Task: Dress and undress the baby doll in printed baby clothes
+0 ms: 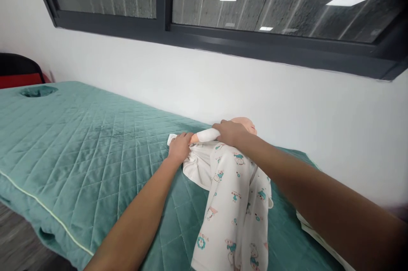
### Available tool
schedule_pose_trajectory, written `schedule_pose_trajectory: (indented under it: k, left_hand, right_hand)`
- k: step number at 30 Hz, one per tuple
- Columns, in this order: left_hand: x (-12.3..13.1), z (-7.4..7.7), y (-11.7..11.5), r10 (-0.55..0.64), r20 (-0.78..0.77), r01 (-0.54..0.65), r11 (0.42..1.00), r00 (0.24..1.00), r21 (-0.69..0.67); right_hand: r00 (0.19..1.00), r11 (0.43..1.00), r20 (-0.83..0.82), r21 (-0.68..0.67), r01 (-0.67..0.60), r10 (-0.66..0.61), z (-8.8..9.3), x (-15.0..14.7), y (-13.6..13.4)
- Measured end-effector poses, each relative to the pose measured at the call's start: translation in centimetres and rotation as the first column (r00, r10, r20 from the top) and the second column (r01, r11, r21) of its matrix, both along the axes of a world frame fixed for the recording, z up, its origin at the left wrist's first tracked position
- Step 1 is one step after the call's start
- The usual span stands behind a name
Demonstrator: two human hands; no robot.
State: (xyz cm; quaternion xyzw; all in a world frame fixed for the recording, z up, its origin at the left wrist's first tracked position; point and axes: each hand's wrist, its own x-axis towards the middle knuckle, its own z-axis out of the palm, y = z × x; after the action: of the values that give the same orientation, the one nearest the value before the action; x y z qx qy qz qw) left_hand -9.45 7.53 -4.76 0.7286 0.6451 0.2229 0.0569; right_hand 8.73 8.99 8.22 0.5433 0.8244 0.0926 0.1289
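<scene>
A baby doll lies on the bed close to the wall, its head partly hidden behind my right hand. My left hand is closed around the end of the doll's arm, by a small white piece of cloth. Higher on the same arm, my right hand grips the white sleeve near the shoulder. A white printed garment with small animal figures spreads over the doll's body toward me. How much of the doll lies under it is hidden.
A green quilted cover lies over the bed, with a round hole at the far left. Behind stand a white wall and a dark-framed window. A red and black chair is at left; folded white cloth lies at right.
</scene>
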Motion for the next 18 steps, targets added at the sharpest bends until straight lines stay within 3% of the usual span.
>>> schedule_pose_trajectory:
  k: [6, 11, 15, 18]
  left_hand:
    - [0.7, 0.1, -0.2, 0.082, -0.092, -0.071, 0.991, 0.992, 0.117]
    - [1.0, -0.2, 0.1, 0.062, -0.187, -0.029, 0.984, 0.980, 0.177]
    - [1.0, -0.2, 0.0, 0.062, -0.202, -0.027, 0.985, 0.977, 0.170]
    - [1.5, -0.1, -0.3, 0.069, -0.236, -0.022, 0.980, 0.969, 0.198]
  right_hand:
    - [0.999, 1.000, -0.051, -0.002, 0.005, -0.005, -1.9, -1.1, 0.3]
    - [0.987, 0.993, -0.139, -0.064, -0.095, 0.086, -3.4, -1.0, 1.7]
    - [0.855, 0.979, -0.486, 0.016, -0.202, 0.184, -3.2, 3.9, 1.8]
    - [0.715, 0.986, -0.687, 0.165, -0.022, 0.131, -4.4, 9.1, 0.4]
